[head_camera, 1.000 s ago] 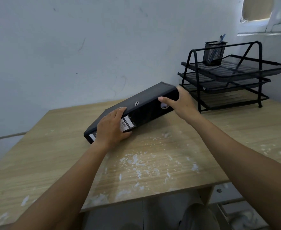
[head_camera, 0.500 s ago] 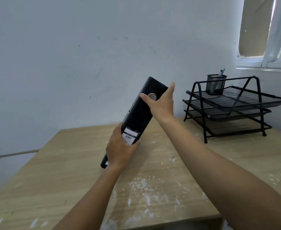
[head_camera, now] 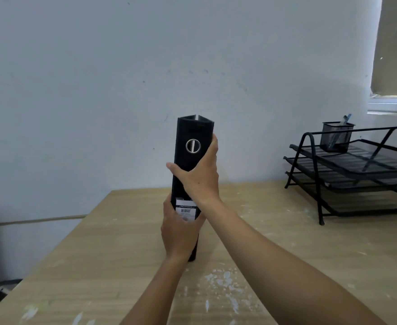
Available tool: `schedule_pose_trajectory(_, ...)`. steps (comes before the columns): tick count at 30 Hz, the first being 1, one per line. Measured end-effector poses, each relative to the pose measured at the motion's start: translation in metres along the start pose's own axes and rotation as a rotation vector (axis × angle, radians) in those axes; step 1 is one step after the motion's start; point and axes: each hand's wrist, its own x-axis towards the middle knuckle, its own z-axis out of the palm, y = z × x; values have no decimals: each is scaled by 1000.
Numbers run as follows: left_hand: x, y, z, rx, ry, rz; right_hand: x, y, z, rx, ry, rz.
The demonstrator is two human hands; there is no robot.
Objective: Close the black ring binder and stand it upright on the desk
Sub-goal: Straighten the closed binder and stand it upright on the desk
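Observation:
The black ring binder (head_camera: 191, 137) is closed and stands nearly upright, its spine with the metal finger ring and a white barcode label facing me. Its bottom end meets the wooden desk (head_camera: 286, 254) near the middle. My right hand (head_camera: 199, 179) wraps around the spine's middle, thumb on the left side and fingers on the right. My left hand (head_camera: 178, 233) grips the lower part of the binder and hides its base.
A black three-tier wire tray (head_camera: 356, 174) stands at the desk's right back, with a mesh pen cup (head_camera: 336, 137) on its top tier. White paint flecks mark the desk's near part. A pale wall runs behind, a window at the upper right.
The binder has swung from lying tilted on the desk to standing nearly vertical with the spine toward me. Both hands turned with it, and my view has risen.

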Motion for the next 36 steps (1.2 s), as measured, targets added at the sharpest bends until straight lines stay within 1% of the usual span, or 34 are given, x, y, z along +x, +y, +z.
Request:
schedule_pose_trajectory(8,-3,-14,-12,-56,75,-54,-9,-6,30,-23,-91,-83)
schedule_pose_trajectory(15,-12,-31,-10,9,101,-31,-3,-6,29,-43,-156,-81)
schedule_pose_trajectory(18,-11,-34,-9,-33,113,-20,5,-7,23,3,-207,-61)
schedule_pose_trajectory(22,-6,-38,-16,-77,126,18,4,-8,29,13,-216,-80)
schedule_pose_trajectory(29,20,-51,-50,-71,157,89,9,-20,62,60,-272,-103)
schedule_pose_trajectory(36,74,-68,-105,-39,163,131,23,-44,116,65,-361,-169)
